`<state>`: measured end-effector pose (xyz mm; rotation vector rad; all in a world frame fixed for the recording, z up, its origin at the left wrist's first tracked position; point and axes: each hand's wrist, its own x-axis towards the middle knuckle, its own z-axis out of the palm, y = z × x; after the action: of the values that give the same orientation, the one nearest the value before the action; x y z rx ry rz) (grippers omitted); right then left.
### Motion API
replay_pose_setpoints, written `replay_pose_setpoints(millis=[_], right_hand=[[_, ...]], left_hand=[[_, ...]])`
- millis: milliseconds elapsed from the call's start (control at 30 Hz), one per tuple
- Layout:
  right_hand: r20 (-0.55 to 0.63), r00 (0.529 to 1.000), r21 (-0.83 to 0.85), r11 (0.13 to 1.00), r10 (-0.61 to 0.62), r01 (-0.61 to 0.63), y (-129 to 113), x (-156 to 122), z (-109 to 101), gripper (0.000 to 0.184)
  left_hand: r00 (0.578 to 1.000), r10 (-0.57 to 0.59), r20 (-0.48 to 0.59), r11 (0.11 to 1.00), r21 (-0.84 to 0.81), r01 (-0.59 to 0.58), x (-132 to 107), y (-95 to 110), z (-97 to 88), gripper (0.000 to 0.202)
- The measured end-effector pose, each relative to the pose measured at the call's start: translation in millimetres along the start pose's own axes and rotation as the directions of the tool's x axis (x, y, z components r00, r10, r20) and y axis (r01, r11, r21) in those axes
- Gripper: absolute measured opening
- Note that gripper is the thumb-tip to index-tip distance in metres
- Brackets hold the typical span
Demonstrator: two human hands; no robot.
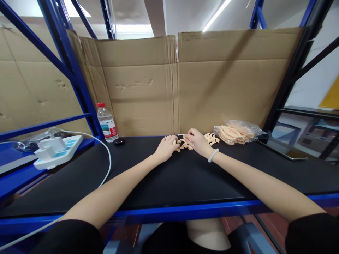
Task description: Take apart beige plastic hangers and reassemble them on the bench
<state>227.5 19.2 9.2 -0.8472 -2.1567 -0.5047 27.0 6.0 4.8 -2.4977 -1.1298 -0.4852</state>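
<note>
Pale, curved wooden cut-out pieces (pixel 184 144) lie on the black tabletop between my hands. My left hand (pixel 166 149) is closed at their left side, its curled fingers and thumb on a wooden piece that they partly hide. On the right, my right hand (pixel 196 141) is pinched above the pieces, with a thin pale sliver of wood at its fingertips; most of it is hidden. Just beyond my right hand lies a second group of toothed wooden cut-outs (pixel 212 138). A clear plastic bag (pixel 235 133) of similar pieces rests to the right of that.
A water bottle (pixel 107 122) with a red cap stands at the back left, beside a small black object (pixel 119 141). A power strip (pixel 59 153) with a white cable (pixel 109 164) is at the left. A dark tablet (pixel 283 147) lies far right. Cardboard (pixel 143 91) walls the back.
</note>
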Motion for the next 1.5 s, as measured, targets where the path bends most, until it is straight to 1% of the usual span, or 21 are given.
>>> replay_pose_setpoints(millis=[100, 167, 200, 267, 367, 433, 500, 567, 633, 733, 800, 833, 900, 1000, 1033, 1100, 1200, 1267, 1367, 1433, 1500], right_hand=[[-0.039, 0.991, 0.010, 0.992, 0.130, -0.129, 4.1, 3.7, -11.6, 0.025], [-0.047, 0.965, 0.055, 0.965, 0.259, -0.257, 6.8, 4.4, -20.6, 0.022], [-0.044, 0.944, 0.109, 0.941, 0.327, -0.320, 8.3, 4.2, -24.4, 0.021], [-0.033, 0.898, 0.270, 0.869, 0.439, -0.415, 11.4, 3.4, -29.0, 0.022], [0.003, 0.839, 0.499, 0.726, 0.545, -0.473, 15.1, 3.0, -28.4, 0.021], [0.044, 0.797, 0.596, 0.624, 0.603, -0.505, 15.9, 3.8, -25.7, 0.018], [0.107, 0.763, 0.670, 0.521, 0.637, -0.529, 14.6, 4.8, -23.8, 0.017], [0.186, 0.744, 0.725, 0.421, 0.641, -0.545, 11.0, 5.3, -24.0, 0.017], [0.269, 0.727, 0.761, 0.324, 0.631, -0.563, 5.6, 5.0, -26.1, 0.013], [0.388, 0.670, 0.774, 0.170, 0.633, -0.609, -4.2, 3.5, -31.4, 0.008], [0.459, 0.626, 0.763, 0.081, 0.630, -0.641, -10.2, 2.1, -35.8, 0.008], [0.489, 0.609, 0.757, 0.044, 0.624, -0.652, -12.6, 1.3, -38.1, 0.008], [0.528, 0.592, 0.755, -0.019, 0.609, -0.655, -15.7, -0.6, -42.4, 0.008], [0.553, 0.610, 0.779, -0.093, 0.568, -0.620, -16.0, -4.3, -45.7, 0.008], [0.562, 0.614, 0.783, -0.117, 0.554, -0.611, -15.2, -5.5, -45.4, 0.009], [0.591, 0.609, 0.773, -0.155, 0.530, -0.615, -13.6, -7.9, -43.1, 0.012], [0.640, 0.581, 0.733, -0.170, 0.503, -0.659, -14.1, -10.9, -37.8, 0.012], [0.664, 0.552, 0.704, -0.172, 0.504, -0.689, -17.2, -13.4, -35.2, 0.006], [0.698, 0.491, 0.663, -0.212, 0.522, -0.718, -23.0, -19.8, -34.3, 0.019], [0.722, 0.488, 0.656, -0.260, 0.491, -0.709, -25.8, -25.5, -35.0, 0.023], [0.737, 0.518, 0.660, -0.297, 0.435, -0.690, -28.1, -31.0, -36.1, 0.022]], left_hand=[[0.998, 0.001, -0.056, 0.999, -0.046, -0.004, -2.0, 0.0, -7.2, 0.025], [0.996, -0.024, -0.083, 0.992, -0.129, 0.013, -4.5, 1.5, -14.8, 0.036], [0.995, -0.037, -0.093, 0.983, -0.184, 0.019, -5.9, 3.0, -19.1, 0.041], [0.990, -0.065, -0.128, 0.957, -0.290, 0.026, -8.5, 7.7, -27.8, 0.042], [0.978, -0.077, -0.194, 0.928, -0.372, -0.001, -11.0, 17.5, -38.2, 0.026], [0.972, -0.061, -0.226, 0.912, -0.409, -0.038, -11.3, 24.0, -41.3, 0.021], [0.965, -0.082, -0.248, 0.876, -0.479, -0.049, -10.9, 28.8, -40.5, 0.021], [0.953, -0.163, -0.254, 0.814, -0.581, -0.015, -10.5, 31.6, -36.7, 0.017], [0.942, -0.248, -0.227, 0.732, -0.681, 0.029, -10.2, 33.1, -31.7, 0.012], [0.927, -0.331, -0.176, 0.632, -0.771, 0.079, -9.8, 34.8, -26.3, 0.006], [0.916, -0.380, -0.130, 0.537, -0.837, 0.104, -9.5, 36.9, -25.1, 0.018], [0.905, -0.413, -0.103, 0.463, -0.879, 0.112, -9.6, 38.4, -25.3, 0.026], [0.873, -0.486, -0.031, 0.275, -0.954, 0.119, -10.8, 42.4, -27.0, 0.040], [0.806, -0.581, 0.111, -0.010, -0.992, 0.129, -15.5, 49.3, -31.5, 0.063], [0.793, -0.587, 0.163, -0.088, -0.987, 0.138, -17.6, 51.3, -33.0, 0.067], [0.795, -0.558, 0.238, -0.184, -0.970, 0.161, -21.6, 54.2, -35.2, 0.059], [0.823, -0.505, 0.259, -0.197, -0.963, 0.182, -25.2, 56.4, -35.5, 0.036], [0.836, -0.489, 0.247, -0.184, -0.967, 0.178, -26.1, 57.7, -34.7, 0.034], [0.856, -0.450, 0.255, -0.168, -0.965, 0.199, -27.4, 59.6, -33.8, 0.037], [0.859, -0.436, 0.267, -0.162, -0.963, 0.217, -29.7, 60.6, -33.4, 0.038], [0.861, -0.429, 0.274, -0.161, -0.961, 0.226, -33.4, 60.9, -32.9, 0.037]])
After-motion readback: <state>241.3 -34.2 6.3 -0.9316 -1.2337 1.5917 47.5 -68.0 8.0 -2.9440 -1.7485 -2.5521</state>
